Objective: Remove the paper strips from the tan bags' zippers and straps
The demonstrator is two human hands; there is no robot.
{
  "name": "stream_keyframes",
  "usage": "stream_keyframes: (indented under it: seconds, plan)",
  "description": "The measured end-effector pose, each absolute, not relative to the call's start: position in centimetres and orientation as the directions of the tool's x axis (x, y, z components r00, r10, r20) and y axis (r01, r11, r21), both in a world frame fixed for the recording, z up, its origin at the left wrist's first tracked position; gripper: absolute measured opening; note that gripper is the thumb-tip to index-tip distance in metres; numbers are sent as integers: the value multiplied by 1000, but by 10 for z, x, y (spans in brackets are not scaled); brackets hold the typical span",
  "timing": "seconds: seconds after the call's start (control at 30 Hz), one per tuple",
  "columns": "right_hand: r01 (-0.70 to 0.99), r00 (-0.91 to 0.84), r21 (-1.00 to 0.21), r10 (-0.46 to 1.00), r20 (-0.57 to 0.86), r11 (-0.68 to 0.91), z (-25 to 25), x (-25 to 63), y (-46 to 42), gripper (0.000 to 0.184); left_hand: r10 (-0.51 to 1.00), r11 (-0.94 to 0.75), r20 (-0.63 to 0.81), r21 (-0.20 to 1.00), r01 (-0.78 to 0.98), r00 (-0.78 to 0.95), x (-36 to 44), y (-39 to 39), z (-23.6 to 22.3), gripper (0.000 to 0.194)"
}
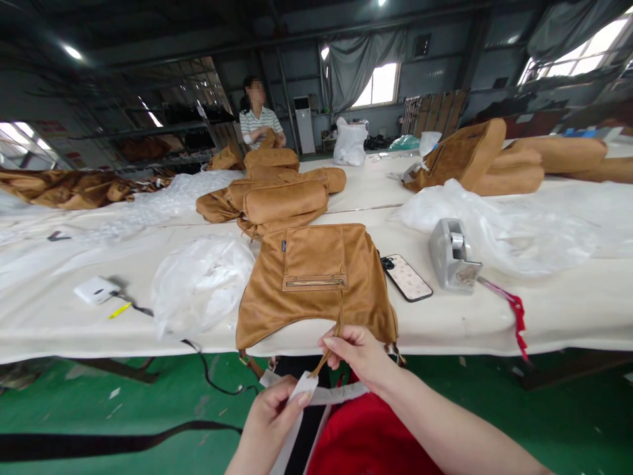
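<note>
L hand [270, 415]: fingers closed on a white slip [304, 388]. R hand [363, 356]: fingers pinching the thin brown strap [340, 307] w/ slip at its end. Strap runs up to the zip [314, 284] of a brown bag [316, 251], lying at table's [445, 323] near edge. Phone [408, 278] just R, then tape dispenser [445, 257]; plastic wrap [202, 284] L; more brown bags [287, 200] twd far edge.

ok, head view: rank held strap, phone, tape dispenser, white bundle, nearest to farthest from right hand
1. Held strap: in the right hand.
2. Phone: right of the bag.
3. Tape dispenser: farther right, past the phone.
4. White bundle: far side of the table.
</note>
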State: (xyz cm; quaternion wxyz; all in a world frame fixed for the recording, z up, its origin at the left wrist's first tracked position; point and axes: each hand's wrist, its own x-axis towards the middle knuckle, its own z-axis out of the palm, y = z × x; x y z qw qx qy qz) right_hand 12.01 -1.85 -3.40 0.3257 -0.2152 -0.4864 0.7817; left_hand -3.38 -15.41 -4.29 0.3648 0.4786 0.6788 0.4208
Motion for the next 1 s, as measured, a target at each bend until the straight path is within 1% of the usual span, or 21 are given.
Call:
stream_keyframes:
  seconds: [0.17, 0.27, 0.37, 0.47, 0.57, 0.63, 0.67, 0.7, 0.8, 0.87, 0.9, 1.0]
  plan:
    - [-319, -708, -854, 702, -73, -411, -44, 118, -18, 37, 964, 161, -95, 952, 262, -248, -33, -154, -45, 42]
    - [-284, -709, -864, 697, -103, -417, -46, 117, -19, 40, 963, 152, -88, 959, 241, -257, -30, -153, -44, 41]
    - [-222, -705, -914, 703, -90, -340, -46, 116, -19, 42, 955, 176, -86, 936, 306, -285, -29, -148, -42, 40]
    - [-131, -721, -966, 691, -63, -224, -47, 113, -19, 41, 955, 200, -86, 893, 402, -284, -30, -137, -38, 38]
    - [-83, -705, -996, 708, 28, -43, -49, 111, -17, 34, 954, 212, -78, 859, 465, -290, -29, -125, -34, 37]
    - [-76, -675, -997, 735, 69, 24, -49, 111, -12, 32, 953, 218, -81, 854, 472, -293, -29, -119, -32, 37]
    - [-74, -664, -997, 745, 60, 15, -47, 113, -9, 34, 953, 222, -89, 856, 467, -290, -30, -117, -31, 37]
    - [-70, -660, -997, 751, 23, -31, -45, 115, -5, 37, 954, 226, -99, 858, 461, -282, -30, -116, -30, 38]
    - [-71, -679, -965, 721, -138, -252, -39, 120, 10, 49, 959, 233, -124, 855, 463, -254, -31, -113, -26, 41]
    - [-60, -687, -946, 701, -192, -318, -35, 121, 19, 49, 964, 223, -120, 848, 481, -236, -32, -110, -23, 42]
    - [-44, -687, -950, 700, -195, -308, -34, 120, 23, 46, 967, 216, -116, 842, 494, -226, -31, -108, -21, 42]
    - [61, -698, -980, 694, -178, -191, -30, 119, 31, 40, 964, 226, -104, 808, 544, -247, -30, -98, -14, 42]
